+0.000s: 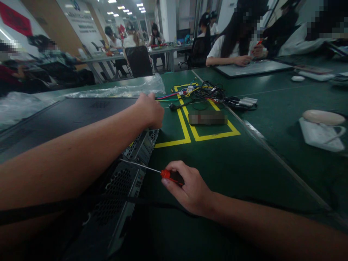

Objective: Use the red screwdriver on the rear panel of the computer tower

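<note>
A black computer case (76, 108) lies on the green table at left, its rear panel (130, 177) with honeycomb vents and ports facing right. My left hand (150, 110) is closed over the case's far right corner; its fingertips are hidden. In my right hand (189, 186) is a screwdriver (165, 174) with a red and black handle, the fingers wrapped round it. The thin shaft points left, its tip at the rear panel below my left forearm. I cannot tell whether the tip sits in a screw.
Tangled cables (206, 90) lie past the case, near yellow tape (217, 137) and a blurred dark block (208, 117). Clear plastic wrap (136, 87) lies behind the case. At right stands a white cup (322, 134). Across the table, a person works over a dark flat panel (252, 69).
</note>
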